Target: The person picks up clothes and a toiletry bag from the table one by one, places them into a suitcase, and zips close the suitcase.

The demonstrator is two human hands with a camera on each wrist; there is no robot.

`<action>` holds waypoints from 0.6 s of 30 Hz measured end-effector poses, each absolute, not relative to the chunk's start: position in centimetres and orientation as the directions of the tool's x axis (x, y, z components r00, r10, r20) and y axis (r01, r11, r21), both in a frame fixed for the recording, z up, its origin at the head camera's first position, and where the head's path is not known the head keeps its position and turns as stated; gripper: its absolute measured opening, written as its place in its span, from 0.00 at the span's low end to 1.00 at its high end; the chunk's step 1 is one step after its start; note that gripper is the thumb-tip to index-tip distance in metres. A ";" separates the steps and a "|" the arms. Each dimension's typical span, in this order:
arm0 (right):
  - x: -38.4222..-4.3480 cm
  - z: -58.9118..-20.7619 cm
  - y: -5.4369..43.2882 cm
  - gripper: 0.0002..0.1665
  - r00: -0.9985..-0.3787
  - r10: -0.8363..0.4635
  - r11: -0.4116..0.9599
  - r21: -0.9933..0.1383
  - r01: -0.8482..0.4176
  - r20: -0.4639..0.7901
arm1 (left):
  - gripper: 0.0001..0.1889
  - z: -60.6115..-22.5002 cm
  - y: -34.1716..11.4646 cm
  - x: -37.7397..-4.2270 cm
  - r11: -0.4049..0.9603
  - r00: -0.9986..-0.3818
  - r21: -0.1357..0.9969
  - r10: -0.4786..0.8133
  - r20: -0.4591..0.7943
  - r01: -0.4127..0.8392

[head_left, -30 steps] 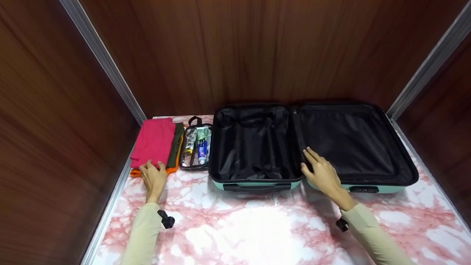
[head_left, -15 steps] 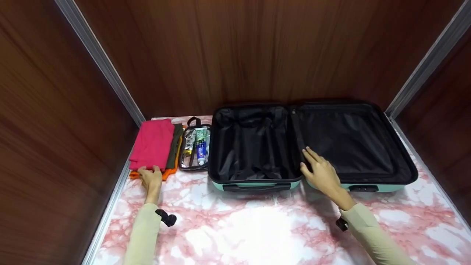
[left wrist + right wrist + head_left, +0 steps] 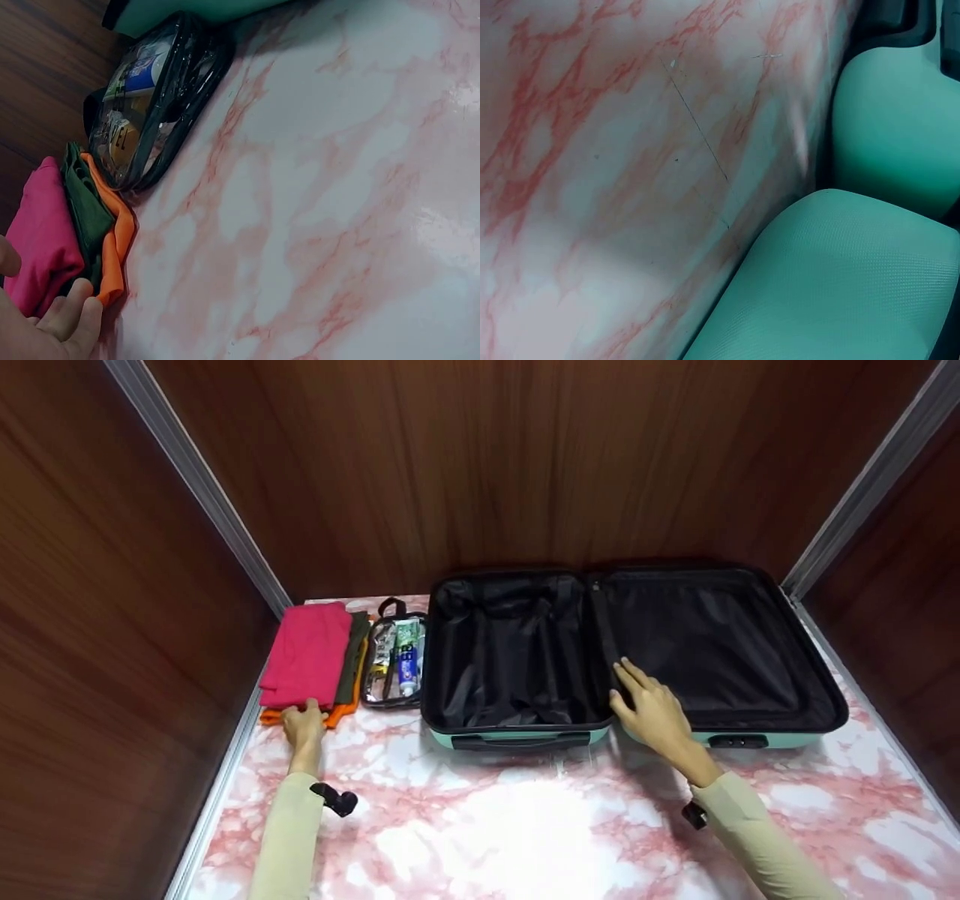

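A pink folded garment (image 3: 309,656) tops a stack at the far left, over a dark green one (image 3: 88,206) and an orange one (image 3: 112,255). At its front edge, my left hand (image 3: 304,729) pinches the pink cloth; in the left wrist view the thumb is above and the fingers (image 3: 71,311) sit low at the fold. My right hand (image 3: 660,720) lies with fingers relaxed on the near inner corner of the spread-out mint suitcase (image 3: 731,652), beside the hinge. The right wrist view shows the suitcase's green shells (image 3: 847,277), not the hand.
A clear toiletry pouch (image 3: 394,660) with a toothpaste tube (image 3: 406,660) stands between the clothes and the suitcase's deep black-lined half (image 3: 517,652). Wood-look panels (image 3: 480,472) close off the back and sides. The marbled pink-and-white tabletop (image 3: 480,825) extends in front.
My left hand has drawn back slightly toward me and left, its fingers moving from on top of the pink garment's front edge to below it. My right hand stays put on the suitcase.
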State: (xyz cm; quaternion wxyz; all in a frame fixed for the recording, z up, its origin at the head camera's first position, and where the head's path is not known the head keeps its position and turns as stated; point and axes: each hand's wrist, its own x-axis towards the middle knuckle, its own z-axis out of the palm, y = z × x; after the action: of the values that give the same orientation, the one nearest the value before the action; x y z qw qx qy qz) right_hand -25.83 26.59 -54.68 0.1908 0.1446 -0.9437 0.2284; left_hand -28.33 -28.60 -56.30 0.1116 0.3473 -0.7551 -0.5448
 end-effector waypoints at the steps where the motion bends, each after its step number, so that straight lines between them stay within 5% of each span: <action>1: -25.8 -54.7 26.6 0.30 -0.884 -0.186 0.852 -0.377 -0.362 0.429 | 0.29 -56.3 -28.6 -28.3 0.145 -0.734 0.906 -0.642 -0.219 -0.397; 13: -25.8 -54.8 26.4 0.29 -0.879 -0.183 0.856 -0.367 -0.363 0.440 | 0.28 -56.6 -28.6 -28.5 0.088 -0.759 0.910 -0.588 -0.281 -0.405; 18: -25.8 -54.6 26.4 0.29 -0.887 -0.169 0.867 -0.364 -0.341 0.429 | 0.31 -56.2 -28.6 -28.6 -0.042 -0.764 0.934 -0.564 -0.315 -0.354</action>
State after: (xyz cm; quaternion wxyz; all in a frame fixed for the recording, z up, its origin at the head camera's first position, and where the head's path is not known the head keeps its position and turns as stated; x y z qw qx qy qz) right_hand -25.78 26.45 -54.63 0.1954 0.1350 -0.9461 0.2200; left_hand -28.63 -28.63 -56.24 0.0819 0.3340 -0.6873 -0.6398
